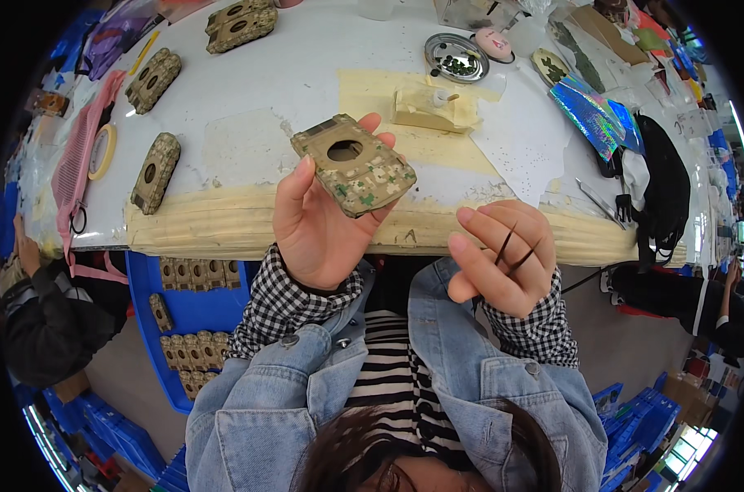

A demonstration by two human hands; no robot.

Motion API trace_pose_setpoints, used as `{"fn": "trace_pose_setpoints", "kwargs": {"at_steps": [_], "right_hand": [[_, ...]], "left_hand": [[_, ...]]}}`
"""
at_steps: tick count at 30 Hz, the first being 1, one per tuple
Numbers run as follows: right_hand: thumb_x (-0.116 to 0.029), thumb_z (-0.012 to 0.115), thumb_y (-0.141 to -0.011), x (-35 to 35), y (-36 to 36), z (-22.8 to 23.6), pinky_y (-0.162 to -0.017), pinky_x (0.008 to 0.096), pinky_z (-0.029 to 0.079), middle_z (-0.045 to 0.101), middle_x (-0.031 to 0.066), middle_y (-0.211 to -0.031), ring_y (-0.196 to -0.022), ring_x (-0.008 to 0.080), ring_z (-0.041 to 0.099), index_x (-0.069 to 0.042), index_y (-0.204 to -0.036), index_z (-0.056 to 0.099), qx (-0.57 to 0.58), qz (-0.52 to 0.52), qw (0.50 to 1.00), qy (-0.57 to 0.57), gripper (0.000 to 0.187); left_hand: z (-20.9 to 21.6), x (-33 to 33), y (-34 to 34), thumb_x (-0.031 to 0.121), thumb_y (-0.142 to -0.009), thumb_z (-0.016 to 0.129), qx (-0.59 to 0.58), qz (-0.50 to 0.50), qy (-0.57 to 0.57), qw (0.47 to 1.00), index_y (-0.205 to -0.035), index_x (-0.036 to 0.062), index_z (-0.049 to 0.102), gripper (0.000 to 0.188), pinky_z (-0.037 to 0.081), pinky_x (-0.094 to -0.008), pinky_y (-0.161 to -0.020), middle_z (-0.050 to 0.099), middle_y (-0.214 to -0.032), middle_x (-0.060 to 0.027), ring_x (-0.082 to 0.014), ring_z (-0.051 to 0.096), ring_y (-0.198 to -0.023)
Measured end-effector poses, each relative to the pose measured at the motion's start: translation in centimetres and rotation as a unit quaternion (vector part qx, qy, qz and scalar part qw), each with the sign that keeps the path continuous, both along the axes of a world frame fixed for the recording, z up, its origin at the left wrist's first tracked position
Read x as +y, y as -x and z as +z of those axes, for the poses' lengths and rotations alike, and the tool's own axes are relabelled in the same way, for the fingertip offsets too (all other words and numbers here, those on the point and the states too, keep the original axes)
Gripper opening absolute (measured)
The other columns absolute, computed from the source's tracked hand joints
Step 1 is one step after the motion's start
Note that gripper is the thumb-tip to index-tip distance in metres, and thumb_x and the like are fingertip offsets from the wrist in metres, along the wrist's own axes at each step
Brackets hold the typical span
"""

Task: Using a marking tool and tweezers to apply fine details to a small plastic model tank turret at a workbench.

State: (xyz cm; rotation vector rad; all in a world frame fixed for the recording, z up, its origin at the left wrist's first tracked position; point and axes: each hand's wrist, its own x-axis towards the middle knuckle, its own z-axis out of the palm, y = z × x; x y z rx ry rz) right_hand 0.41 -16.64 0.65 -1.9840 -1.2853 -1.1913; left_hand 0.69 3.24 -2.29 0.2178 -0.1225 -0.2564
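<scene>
Held the camouflaged hull (359,175) over the table's near edge (224,215), clasped by its sides in the left hand (316,234), and gripped dark tweezers (523,261) in the right hand (510,284), judging the hull light, stiff and best taken by those sides.

Surface (249,90), sides being the person's own: left hand (316,230), bearing one hull (364,176), and right hand (507,258) over the near edge; block (436,116) behind them; dish (448,47) farther back, small pieces (454,66) in it; further hulls (167,152) and tape ring (112,149) at left; tweezers (599,202) at right. Below its level, left: tray (145,287) with rows of hulls.
</scene>
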Motion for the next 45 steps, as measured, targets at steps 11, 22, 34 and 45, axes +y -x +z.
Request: {"fn": "trace_pose_setpoints", "kwargs": {"at_steps": [11,22,34,45], "right_hand": [[-0.002,0.07,-0.07,-0.2,-3.1,2.8,-0.063,0.0316,0.047,0.063,0.0084,-0.08,-0.073,0.0245,0.057,-0.004,-0.087,0.064,0.141,-0.153,0.976,-0.06,0.019],[-0.008,0.072,-0.07,0.7,-7.5,1.8,-0.06,0.0337,0.044,0.056,0.0081,-0.067,-0.069,0.0243,0.054,-0.004,-0.085,0.064,0.214,-0.175,0.961,-0.024,0.017],[-0.002,0.072,-0.071,1.0,-5.7,3.5,-0.062,0.028,0.044,0.061,0.0075,-0.071,-0.07,0.0197,0.057,-0.003,-0.082,0.064,0.195,-0.159,0.956,-0.153,0.014],[-0.002,0.066,-0.08,2.4,-1.3,2.8,-0.073,0.0286,0.047,0.064,0.0105,-0.084,-0.078,0.0199,0.061,0.0,-0.089,0.06,0.422,0.047,0.877,-0.225,0.012]], "left_hand": [[0.4,-0.2,0.1,0.033,-0.094,0.038,0.011,-0.073,0.027,0.997,-0.138,0.0022,0.026,0.055,0.039,-0.0439,-0.101,0.037,-0.136,-0.0187,-0.0284,0.042,-0.123],[-0.3,-1.3,0.0,0.037,-0.093,0.039,0.015,-0.151,0.069,0.986,-0.139,0.0025,0.025,0.059,0.04,-0.0417,-0.099,0.044,-0.13,-0.0223,-0.0318,0.047,-0.118],[0.7,-1.5,0.1,0.038,-0.092,0.04,0.042,-0.135,0.011,0.99,-0.141,-0.0001,0.015,0.067,0.046,-0.0385,-0.094,0.045,-0.128,-0.0214,-0.0312,0.051,-0.113],[1.2,-1.9,0.4,0.039,-0.094,0.036,0.048,-0.114,-0.07,0.99,-0.141,0.0078,0.023,0.057,0.041,-0.0392,-0.099,0.045,-0.13,-0.0129,-0.0213,0.047,-0.119]]}}
